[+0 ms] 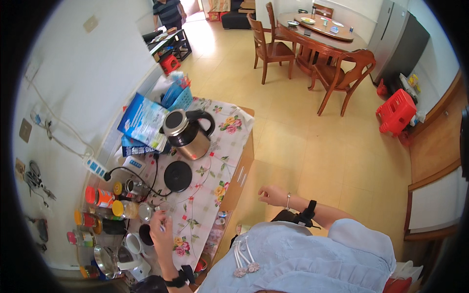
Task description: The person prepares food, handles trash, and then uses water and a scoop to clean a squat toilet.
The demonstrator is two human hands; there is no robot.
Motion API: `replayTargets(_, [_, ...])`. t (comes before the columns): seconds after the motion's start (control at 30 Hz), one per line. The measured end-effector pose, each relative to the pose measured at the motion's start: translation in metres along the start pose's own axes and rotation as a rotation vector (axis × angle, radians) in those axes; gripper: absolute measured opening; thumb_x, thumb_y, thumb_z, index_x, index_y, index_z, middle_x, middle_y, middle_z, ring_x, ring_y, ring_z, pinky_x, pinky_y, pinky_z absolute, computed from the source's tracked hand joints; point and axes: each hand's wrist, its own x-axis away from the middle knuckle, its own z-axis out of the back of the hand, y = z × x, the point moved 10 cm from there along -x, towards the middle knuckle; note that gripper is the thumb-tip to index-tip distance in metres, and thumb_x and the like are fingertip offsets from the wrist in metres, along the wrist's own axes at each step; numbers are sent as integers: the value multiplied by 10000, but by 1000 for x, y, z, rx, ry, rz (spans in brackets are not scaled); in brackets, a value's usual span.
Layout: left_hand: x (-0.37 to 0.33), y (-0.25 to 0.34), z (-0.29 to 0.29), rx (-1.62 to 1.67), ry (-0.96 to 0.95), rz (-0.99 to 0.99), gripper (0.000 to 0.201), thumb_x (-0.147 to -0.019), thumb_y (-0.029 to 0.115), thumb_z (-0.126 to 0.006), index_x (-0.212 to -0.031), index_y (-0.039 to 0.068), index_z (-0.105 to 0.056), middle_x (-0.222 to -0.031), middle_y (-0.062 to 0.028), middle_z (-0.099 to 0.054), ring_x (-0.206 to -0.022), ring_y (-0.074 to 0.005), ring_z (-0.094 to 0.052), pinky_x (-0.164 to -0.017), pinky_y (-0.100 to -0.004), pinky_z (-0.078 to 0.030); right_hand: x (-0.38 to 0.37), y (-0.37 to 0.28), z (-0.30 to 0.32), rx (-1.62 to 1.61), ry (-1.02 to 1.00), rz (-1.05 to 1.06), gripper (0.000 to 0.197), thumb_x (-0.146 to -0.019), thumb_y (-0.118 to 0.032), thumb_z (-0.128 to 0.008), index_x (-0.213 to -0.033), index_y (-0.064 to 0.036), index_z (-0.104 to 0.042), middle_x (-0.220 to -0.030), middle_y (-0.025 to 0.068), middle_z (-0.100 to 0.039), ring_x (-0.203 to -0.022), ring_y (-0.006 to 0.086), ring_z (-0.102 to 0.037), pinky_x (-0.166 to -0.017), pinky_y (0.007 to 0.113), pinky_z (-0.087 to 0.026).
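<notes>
My left hand is over the near part of the cloth-covered cabinet top, its fingers bent and close together. At its fingertips is a small see-through thing, perhaps a glass; I cannot tell its kind. Left of the fingers stands a jar with a silver lid. A dark-mouthed cup and a white mug are beside my wrist. Off the cabinet's right edge, my right hand hangs in the air with loosely curled fingers and nothing in it.
A steel-and-black kettle stands farther back beside its round black base. Lidded jars crowd the wall side, below a white power strip. Blue packets and a basket lie behind. Beyond are a dining table, chairs and a person.
</notes>
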Motion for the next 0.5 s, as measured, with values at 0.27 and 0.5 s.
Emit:
replayTargets(0.27, [109, -33, -203, -35, -691, 91, 203, -823, 190, -561, -847, -4, -617, -783, -232, -600, -694, -327, -599, -623, -368, -457, 82, 77, 63, 30, -82, 25, 245, -807, -255, -619, -911, -34, -634, -764, 125, -653, -664, 258, -621, -622, 356, -489])
replayTargets(0.5, [156, -28, -336, -62, -938, 264, 300, -818, 282, -639, -883, -11, -637, -769, -160, -647, -738, -191, -628, -646, -320, -478, 167, 146, 136, -56, -92, -42, 217, -799, -243, -642, -809, -26, -649, -729, 108, -655, -619, 204, -612, -593, 312, -482])
